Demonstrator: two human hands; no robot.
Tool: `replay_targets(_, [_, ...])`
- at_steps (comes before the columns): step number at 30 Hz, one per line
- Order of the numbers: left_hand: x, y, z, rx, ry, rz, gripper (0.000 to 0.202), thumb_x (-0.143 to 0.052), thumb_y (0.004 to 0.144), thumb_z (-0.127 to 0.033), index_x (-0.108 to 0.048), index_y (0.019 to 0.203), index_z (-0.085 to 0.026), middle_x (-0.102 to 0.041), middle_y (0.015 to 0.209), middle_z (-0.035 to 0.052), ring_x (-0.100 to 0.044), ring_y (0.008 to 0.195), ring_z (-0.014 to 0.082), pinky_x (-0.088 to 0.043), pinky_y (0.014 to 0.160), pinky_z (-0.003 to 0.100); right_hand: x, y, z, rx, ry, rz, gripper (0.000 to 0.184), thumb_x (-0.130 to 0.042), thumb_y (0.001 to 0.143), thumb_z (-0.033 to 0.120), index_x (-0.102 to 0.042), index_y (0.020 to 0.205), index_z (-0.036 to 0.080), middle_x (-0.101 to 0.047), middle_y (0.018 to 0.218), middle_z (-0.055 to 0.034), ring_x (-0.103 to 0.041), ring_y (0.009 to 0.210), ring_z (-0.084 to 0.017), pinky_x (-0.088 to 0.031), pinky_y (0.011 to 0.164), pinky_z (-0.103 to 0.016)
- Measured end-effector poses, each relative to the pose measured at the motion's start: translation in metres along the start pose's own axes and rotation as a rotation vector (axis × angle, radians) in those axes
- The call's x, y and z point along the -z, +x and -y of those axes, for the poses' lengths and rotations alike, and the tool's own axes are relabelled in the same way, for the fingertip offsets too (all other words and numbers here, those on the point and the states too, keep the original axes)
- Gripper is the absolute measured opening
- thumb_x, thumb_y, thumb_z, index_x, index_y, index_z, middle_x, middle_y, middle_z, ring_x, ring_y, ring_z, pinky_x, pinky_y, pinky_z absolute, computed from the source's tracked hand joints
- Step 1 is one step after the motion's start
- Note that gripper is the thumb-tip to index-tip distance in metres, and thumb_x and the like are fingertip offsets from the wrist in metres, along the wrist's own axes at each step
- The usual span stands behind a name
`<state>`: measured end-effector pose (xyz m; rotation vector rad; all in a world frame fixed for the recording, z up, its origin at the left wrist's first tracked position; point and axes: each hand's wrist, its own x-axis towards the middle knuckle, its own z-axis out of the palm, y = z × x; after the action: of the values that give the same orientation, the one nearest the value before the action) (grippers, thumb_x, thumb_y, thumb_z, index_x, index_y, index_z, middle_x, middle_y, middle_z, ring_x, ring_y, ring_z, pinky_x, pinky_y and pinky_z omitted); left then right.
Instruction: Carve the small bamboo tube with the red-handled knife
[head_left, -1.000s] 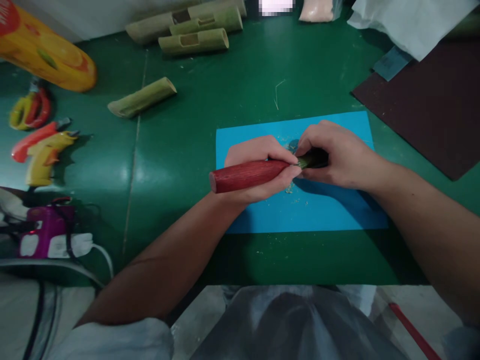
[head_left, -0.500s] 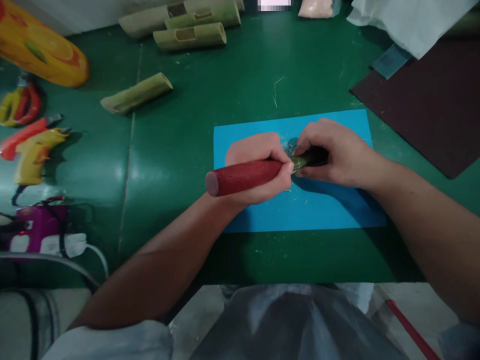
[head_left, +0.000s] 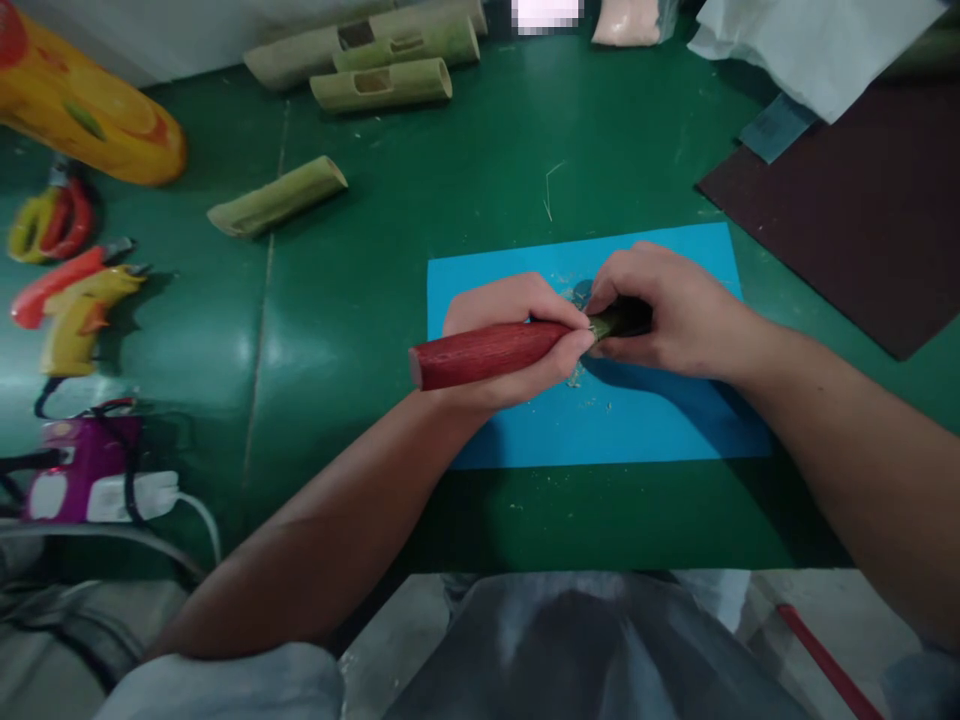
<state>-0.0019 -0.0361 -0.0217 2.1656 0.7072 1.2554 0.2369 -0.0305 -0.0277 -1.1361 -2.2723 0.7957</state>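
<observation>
My left hand point(head_left: 517, 295) is closed around a carving tool with a thick red wooden handle point(head_left: 487, 355). Its butt end points left, and the working tip is hidden behind my fingers. Between the thumb and fingers of my right hand point(head_left: 667, 300) is a short piece of green bamboo point(head_left: 609, 322), partly covered and in shadow. The fingertips of my left hand press against the bamboo's near end. Both hands are above a blue sheet point(head_left: 540, 440), which has pale shavings point(head_left: 574, 375) scattered on it around the bamboo.
Bamboo tubes with cut openings point(head_left: 382, 85) lie at the back, and one loose bamboo piece point(head_left: 277, 197) is nearer. On the left are pliers point(head_left: 52, 220), a yellow glue gun point(head_left: 86, 315) and a purple power block point(head_left: 86, 465). A dark board point(head_left: 847, 220) lies right.
The fingertips of my left hand have shifted slightly right along the bamboo, and the red handle has turned a little. My right hand keeps its hold. The whole view has moved slightly.
</observation>
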Motion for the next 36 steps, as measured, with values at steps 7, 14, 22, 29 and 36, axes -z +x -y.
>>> replay_targets(7, [0.001, 0.003, -0.004, 0.035, 0.020, 0.043, 0.006, -0.080, 0.093, -0.027, -0.077, 0.087, -0.029, -0.082, 0.083, -0.0022, -0.075, 0.070, 0.0167, -0.062, 0.065, 0.035, 0.000, 0.000, 0.000, 0.000, 0.017, 0.007, 0.018, -0.081, 0.088, 0.039, -0.066, 0.093, 0.031, -0.076, 0.100, -0.0051, -0.068, 0.095, -0.031, -0.051, 0.085, -0.050])
replay_targets(14, [-0.003, 0.006, -0.006, 0.013, 0.091, 0.034, 0.016, -0.074, 0.087, -0.022, -0.067, 0.076, -0.030, -0.075, 0.074, -0.0028, -0.070, 0.064, 0.0189, -0.055, 0.058, 0.039, 0.002, 0.000, 0.002, -0.024, 0.011, 0.020, 0.018, -0.080, 0.087, 0.041, -0.066, 0.094, 0.033, -0.076, 0.103, -0.0054, -0.069, 0.099, -0.033, -0.053, 0.088, -0.053])
replay_targets(22, [-0.004, -0.005, 0.001, 0.025, 0.008, -0.088, 0.016, -0.074, 0.094, -0.027, -0.069, 0.079, -0.026, -0.072, 0.072, -0.0036, -0.064, 0.062, 0.0129, -0.051, 0.058, 0.032, 0.002, -0.001, 0.000, -0.014, 0.002, 0.008, 0.019, -0.081, 0.087, 0.042, -0.066, 0.094, 0.033, -0.078, 0.104, -0.0040, -0.069, 0.099, -0.032, -0.053, 0.091, -0.055])
replay_targets(29, [-0.003, -0.003, 0.002, 0.015, -0.033, -0.074, 0.011, -0.075, 0.099, -0.033, -0.075, 0.089, -0.029, -0.078, 0.081, -0.0034, -0.071, 0.068, 0.0146, -0.059, 0.064, 0.033, 0.002, 0.000, 0.000, -0.020, 0.001, 0.015, 0.020, -0.083, 0.086, 0.044, -0.067, 0.094, 0.033, -0.079, 0.105, -0.0044, -0.070, 0.101, -0.033, -0.054, 0.089, -0.054])
replay_targets(36, [0.000, 0.004, -0.003, 0.051, -0.003, 0.019, 0.014, -0.077, 0.098, -0.035, -0.076, 0.087, -0.027, -0.082, 0.083, -0.0011, -0.074, 0.070, 0.0151, -0.063, 0.068, 0.032, 0.002, 0.000, 0.000, -0.007, -0.004, 0.006, 0.017, -0.080, 0.088, 0.041, -0.067, 0.094, 0.032, -0.079, 0.102, -0.0043, -0.070, 0.098, -0.032, -0.053, 0.088, -0.052])
